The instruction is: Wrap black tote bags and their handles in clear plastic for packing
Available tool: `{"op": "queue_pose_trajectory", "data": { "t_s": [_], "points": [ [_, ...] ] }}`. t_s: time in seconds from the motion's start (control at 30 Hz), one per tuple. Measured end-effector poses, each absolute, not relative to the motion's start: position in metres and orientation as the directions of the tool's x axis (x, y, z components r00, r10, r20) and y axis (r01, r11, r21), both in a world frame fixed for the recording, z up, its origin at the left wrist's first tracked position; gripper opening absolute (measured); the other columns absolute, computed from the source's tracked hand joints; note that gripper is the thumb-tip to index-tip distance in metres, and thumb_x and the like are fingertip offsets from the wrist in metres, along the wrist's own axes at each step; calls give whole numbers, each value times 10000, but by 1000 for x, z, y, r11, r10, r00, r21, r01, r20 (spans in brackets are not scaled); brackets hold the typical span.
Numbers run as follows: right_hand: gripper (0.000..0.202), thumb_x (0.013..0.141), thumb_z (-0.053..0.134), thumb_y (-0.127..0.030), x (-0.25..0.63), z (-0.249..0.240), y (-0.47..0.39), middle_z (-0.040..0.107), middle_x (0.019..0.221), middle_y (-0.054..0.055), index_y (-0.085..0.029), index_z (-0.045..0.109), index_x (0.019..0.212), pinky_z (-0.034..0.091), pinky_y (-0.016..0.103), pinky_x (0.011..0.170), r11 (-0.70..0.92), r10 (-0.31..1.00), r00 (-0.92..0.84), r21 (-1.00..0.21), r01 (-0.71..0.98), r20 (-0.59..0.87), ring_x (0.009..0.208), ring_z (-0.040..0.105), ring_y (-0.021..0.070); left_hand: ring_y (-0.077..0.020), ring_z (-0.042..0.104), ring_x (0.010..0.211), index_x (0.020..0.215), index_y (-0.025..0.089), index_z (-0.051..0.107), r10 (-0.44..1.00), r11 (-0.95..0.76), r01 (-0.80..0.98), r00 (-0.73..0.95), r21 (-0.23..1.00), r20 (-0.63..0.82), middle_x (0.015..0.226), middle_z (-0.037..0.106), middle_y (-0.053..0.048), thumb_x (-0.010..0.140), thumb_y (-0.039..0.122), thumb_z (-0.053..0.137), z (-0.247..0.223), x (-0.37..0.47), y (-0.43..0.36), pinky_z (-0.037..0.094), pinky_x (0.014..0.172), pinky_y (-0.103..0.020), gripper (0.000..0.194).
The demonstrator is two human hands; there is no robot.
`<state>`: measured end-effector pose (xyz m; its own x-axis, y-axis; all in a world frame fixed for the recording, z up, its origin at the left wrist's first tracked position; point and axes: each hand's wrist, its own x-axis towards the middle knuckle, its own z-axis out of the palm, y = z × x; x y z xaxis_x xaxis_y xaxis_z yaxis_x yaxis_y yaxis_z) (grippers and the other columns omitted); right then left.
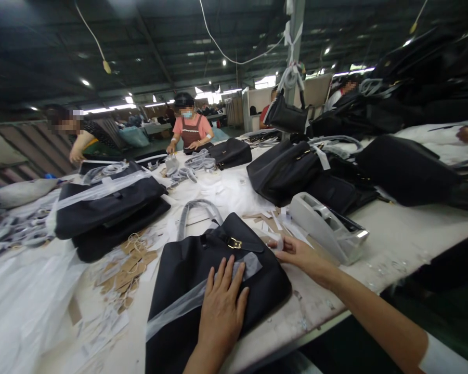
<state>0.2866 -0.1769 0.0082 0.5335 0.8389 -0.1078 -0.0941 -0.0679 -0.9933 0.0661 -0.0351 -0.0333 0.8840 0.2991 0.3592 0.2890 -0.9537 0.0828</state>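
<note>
A black handbag (183, 272) lies on the table in front of me, with a gold buckle (234, 243) on its strap and a plastic-wrapped handle (197, 205) standing up behind. Across its front runs a translucent plastic strip (179, 309). My left hand (224, 298) presses flat on the bag over this strip, fingers spread. At the bag's right edge, my right hand (296, 254) pinches a whitish translucent piece (280, 242), perhaps film or tape; its far end is hard to make out. Just beyond that hand stands a grey tape dispenser (323, 226).
Stacked black bags lie at the left (109, 205) and others at the back right (284, 171). Brown paper tags (130, 267) with strings are scattered left of my bag. White plastic sheeting (19, 306) covers the near left. A co-worker (191, 127) in an apron stands across the table.
</note>
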Motion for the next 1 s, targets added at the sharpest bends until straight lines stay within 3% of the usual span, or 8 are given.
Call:
{"op": "queue_pose_trajectory", "data": {
  "t_s": [0.13, 0.33, 0.47, 0.57, 0.67, 0.8, 0.9, 1.0],
  "points": [
    [400, 737, 808, -416, 299, 12, -191, 715, 1117, 90, -190, 670, 1036, 446, 458, 1051, -34, 816, 568, -990, -135, -105, 1098, 643, 257, -302, 348, 1436, 1505, 290, 362, 293, -955, 283, 878, 85, 379, 1590, 303, -49, 983, 324, 449, -34, 65, -34, 327, 1145, -550, 530],
    [332, 747, 806, -402, 314, 5, -206, 702, 1074, 23, -251, 635, 988, 467, 413, 1059, 305, 548, 836, -929, -210, -9, 1071, 655, 216, -299, 385, 1416, 1497, 273, 380, 272, -957, 290, 868, 20, 416, 1572, 340, -56, 983, 338, 452, -36, 66, -34, 369, 1120, -550, 522],
    [409, 754, 812, -395, 302, -1, -206, 699, 1124, 65, -214, 666, 1090, 490, 364, 1033, 168, 682, 718, -926, -338, -139, 1106, 645, 219, -290, 403, 1406, 1493, 262, 386, 257, -955, 296, 863, -23, 436, 1562, 362, -57, 987, 336, 450, -36, 68, -34, 399, 1102, -544, 516],
    [401, 762, 803, -416, 290, -2, -196, 693, 1149, 80, -189, 694, 1074, 529, 335, 971, 141, 744, 658, -934, -328, -119, 1075, 653, 218, -288, 390, 1414, 1498, 257, 377, 247, -954, 296, 869, -50, 430, 1566, 356, -59, 987, 339, 453, -36, 68, -33, 404, 1103, -539, 523],
    [403, 711, 825, -470, 286, -4, -188, 724, 1028, 76, -186, 712, 973, 599, 307, 804, 72, 640, 755, -968, -242, -141, 957, 689, 218, -283, 384, 1418, 1502, 259, 368, 240, -951, 300, 873, -78, 425, 1570, 346, -58, 988, 347, 450, -38, 68, -32, 412, 1099, -538, 528],
    [496, 794, 666, -639, 286, -9, -189, 740, 794, 114, -146, 720, 798, 595, 279, 534, -276, 589, 779, -960, -53, -213, 696, 718, 218, -274, 376, 1424, 1501, 273, 366, 233, -949, 301, 870, -95, 434, 1573, 341, -40, 983, 348, 455, -38, 67, -32, 426, 1090, -534, 531],
    [561, 854, 560, -665, 283, -7, -188, 740, 730, 105, -134, 727, 782, 572, 251, 502, -379, 624, 754, -923, 66, -203, 594, 700, 184, -280, 399, 1409, 1496, 267, 378, 231, -951, 299, 865, -86, 445, 1565, 358, -43, 980, 343, 459, -37, 67, -33, 429, 1084, -539, 527],
    [498, 845, 595, -613, 280, 1, -178, 729, 672, 72, -148, 710, 705, 524, 211, 451, -379, 622, 763, -920, 100, -173, 539, 672, 157, -290, 419, 1395, 1491, 259, 389, 234, -954, 293, 859, -62, 456, 1558, 373, -55, 977, 342, 467, -37, 66, -33, 425, 1083, -542, 527]
  ]
}}
